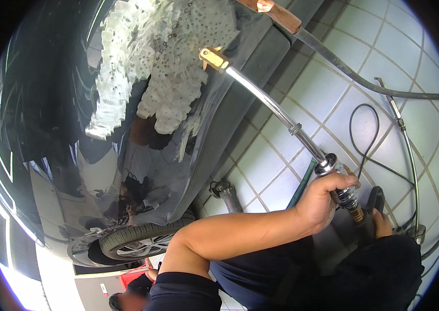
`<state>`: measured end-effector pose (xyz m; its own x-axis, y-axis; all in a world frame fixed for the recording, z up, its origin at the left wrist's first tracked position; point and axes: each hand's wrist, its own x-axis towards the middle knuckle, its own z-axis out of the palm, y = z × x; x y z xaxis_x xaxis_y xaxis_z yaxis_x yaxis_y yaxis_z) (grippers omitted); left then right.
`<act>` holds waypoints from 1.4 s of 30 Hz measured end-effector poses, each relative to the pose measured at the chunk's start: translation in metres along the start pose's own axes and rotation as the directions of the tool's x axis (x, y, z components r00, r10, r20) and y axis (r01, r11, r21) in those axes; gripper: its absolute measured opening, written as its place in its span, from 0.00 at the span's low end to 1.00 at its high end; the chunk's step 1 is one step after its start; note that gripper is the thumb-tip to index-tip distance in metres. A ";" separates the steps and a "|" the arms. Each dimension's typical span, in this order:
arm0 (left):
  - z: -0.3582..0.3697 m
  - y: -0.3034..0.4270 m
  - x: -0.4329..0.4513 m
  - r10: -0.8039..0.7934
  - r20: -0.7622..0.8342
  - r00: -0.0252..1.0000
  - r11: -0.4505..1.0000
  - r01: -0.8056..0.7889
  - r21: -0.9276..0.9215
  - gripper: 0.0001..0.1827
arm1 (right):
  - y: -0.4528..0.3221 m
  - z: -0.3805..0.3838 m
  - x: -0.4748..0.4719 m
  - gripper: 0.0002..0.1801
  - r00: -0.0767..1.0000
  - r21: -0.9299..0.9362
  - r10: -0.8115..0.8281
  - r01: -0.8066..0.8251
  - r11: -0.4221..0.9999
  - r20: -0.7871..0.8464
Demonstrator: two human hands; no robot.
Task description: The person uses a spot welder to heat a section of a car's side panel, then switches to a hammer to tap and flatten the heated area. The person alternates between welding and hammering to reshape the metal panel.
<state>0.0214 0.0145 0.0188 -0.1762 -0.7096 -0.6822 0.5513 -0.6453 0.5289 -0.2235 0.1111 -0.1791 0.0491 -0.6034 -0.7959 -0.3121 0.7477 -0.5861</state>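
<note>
A dent-pulling slide hammer with a chrome shaft slants across the view. My left hand is wrapped around its chrome sliding weight. Behind it, my right hand is partly hidden at the dark rear handle; its fingers seem closed around the grip. The brass clawed tip lies over the lower edge of a sanded bare-metal patch on a dark car body panel. Whether the tip touches the metal I cannot tell. Small round weld marks dot the patch.
A copper clamp bar with a thick black cable crosses the top right. An angle grinder lies on the tiled floor. Another metal puller rod and thin cable are at right. Below are a car wheel and another person.
</note>
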 end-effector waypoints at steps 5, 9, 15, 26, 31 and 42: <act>0.003 0.005 -0.001 0.003 0.008 1.000 1.000 -0.003 0.010 0.12 | 0.005 0.000 0.000 0.35 0.994 -0.098 -0.105 0.105 0.990 0.005; 0.008 0.008 -0.002 0.024 -0.004 1.000 1.000 -0.024 0.014 0.11 | 0.019 -0.001 0.006 0.35 0.958 -0.182 -0.280 0.287 0.940 0.062; 0.005 0.001 -0.002 0.011 -0.011 1.000 1.000 -0.011 0.009 0.10 | 0.016 -0.002 0.003 0.37 0.969 -0.006 -0.231 0.233 0.973 0.084; 0.021 0.020 0.000 0.211 0.034 0.977 0.977 -0.211 -0.022 0.11 | -0.013 -0.001 -0.015 0.35 0.980 0.305 -0.009 -0.052 0.951 0.197; -0.014 -0.039 0.001 0.047 0.114 0.992 0.999 -0.047 -0.005 0.10 | 0.000 0.004 -0.009 0.32 0.952 0.018 -0.198 0.199 0.980 0.234; 0.005 0.030 0.001 0.093 -0.008 0.996 0.994 -0.092 0.060 0.10 | 0.030 0.009 0.013 0.31 0.974 0.422 -0.207 0.151 0.894 0.090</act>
<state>0.0336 -0.0070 0.0361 -0.1174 -0.7641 -0.6344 0.5155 -0.5929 0.6187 -0.2239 0.1283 -0.2084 0.1978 -0.7177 -0.6677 0.1292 0.6943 -0.7080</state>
